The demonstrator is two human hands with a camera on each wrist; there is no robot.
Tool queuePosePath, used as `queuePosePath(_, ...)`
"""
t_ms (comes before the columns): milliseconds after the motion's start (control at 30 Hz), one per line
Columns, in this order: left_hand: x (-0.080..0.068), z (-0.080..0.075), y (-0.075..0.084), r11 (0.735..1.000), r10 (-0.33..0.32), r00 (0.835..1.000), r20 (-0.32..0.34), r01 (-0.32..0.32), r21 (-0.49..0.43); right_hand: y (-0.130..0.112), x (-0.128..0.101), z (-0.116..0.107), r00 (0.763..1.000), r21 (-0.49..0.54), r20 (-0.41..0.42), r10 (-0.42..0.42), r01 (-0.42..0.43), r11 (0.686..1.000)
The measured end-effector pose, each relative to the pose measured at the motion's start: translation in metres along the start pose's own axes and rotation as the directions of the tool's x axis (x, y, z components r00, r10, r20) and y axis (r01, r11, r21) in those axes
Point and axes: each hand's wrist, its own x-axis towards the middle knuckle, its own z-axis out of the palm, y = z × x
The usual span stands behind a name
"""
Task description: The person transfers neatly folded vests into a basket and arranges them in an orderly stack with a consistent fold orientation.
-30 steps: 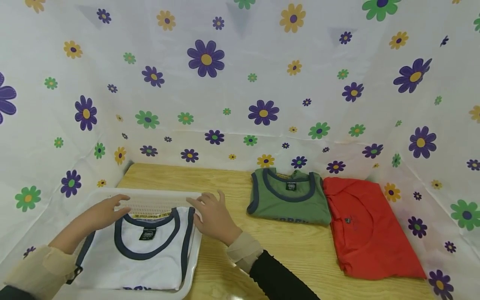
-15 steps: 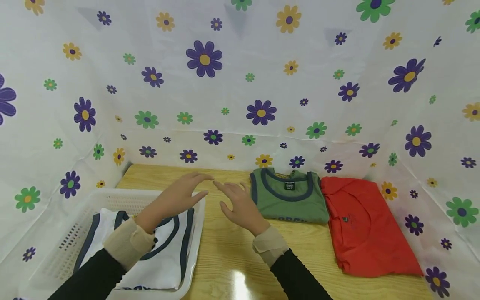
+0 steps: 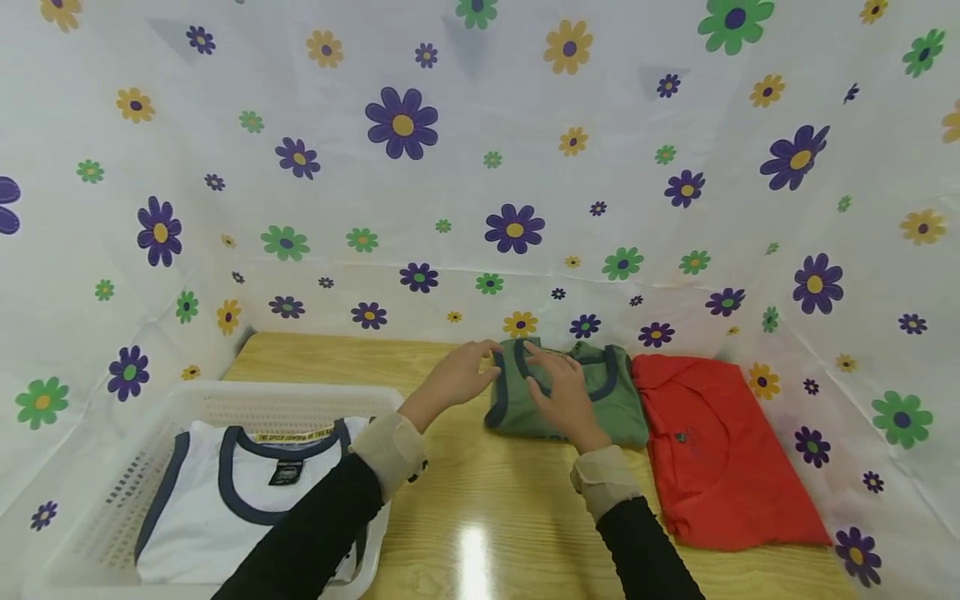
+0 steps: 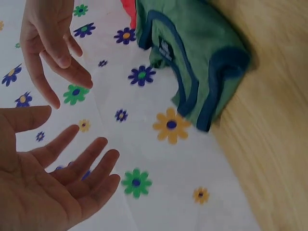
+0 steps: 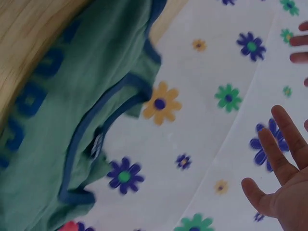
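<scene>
A folded green tank top (image 3: 626, 407) with navy trim lies at the back of the wooden table (image 3: 517, 487). Both hands hover at its collar end. My left hand (image 3: 459, 373) is at its left shoulder, fingers straight. Above the top's middle, my right hand (image 3: 558, 387) is also spread. In the left wrist view the left palm (image 4: 48, 187) is open and empty beside the green top (image 4: 192, 62). The right wrist view shows the right hand (image 5: 284, 173) spread and empty over the green top (image 5: 86, 120). Whether the fingertips touch the cloth I cannot tell.
A folded red shirt (image 3: 720, 454) lies just right of the green top. A white mesh basket (image 3: 285, 390) at the front left holds a folded white tank top (image 3: 195, 500) with navy trim. Flowered white sheeting (image 3: 480, 192) walls in the table at the back and on both sides.
Both hands have left the white top in the basket and moved right and back across the table to the green tank top.
</scene>
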Motion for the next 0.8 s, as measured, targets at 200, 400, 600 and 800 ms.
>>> queuePosePath(200, 0.03, 0.036, 0.01, 0.99, -0.086, 0.994, 0.066, 0.093, -0.109, 0.038, -0.008, -0.016, 0.994, -0.063, -0.034, 0.107, -0.109, 0.992)
queuePosePath(400, 0.046, 0.072, 0.008, 0.971, -0.153, 0.985, 0.083, 0.166, -0.173, 0.071, -0.015, -0.026, 0.976, -0.15, -0.004, 0.216, -0.214, 0.965)
queuePosePath(600, 0.06, 0.107, -0.01, 0.929, -0.285, 0.958, 0.032, 0.284, -0.236, 0.095, -0.019, -0.03, 0.915, -0.191, 0.065, 0.397, -0.379, 0.905)
queuePosePath(800, 0.068, 0.131, -0.028, 0.898, -0.37, 0.929, -0.028, 0.35, -0.267, 0.125, -0.021, -0.029, 0.872, -0.176, 0.068, 0.484, -0.467, 0.866)
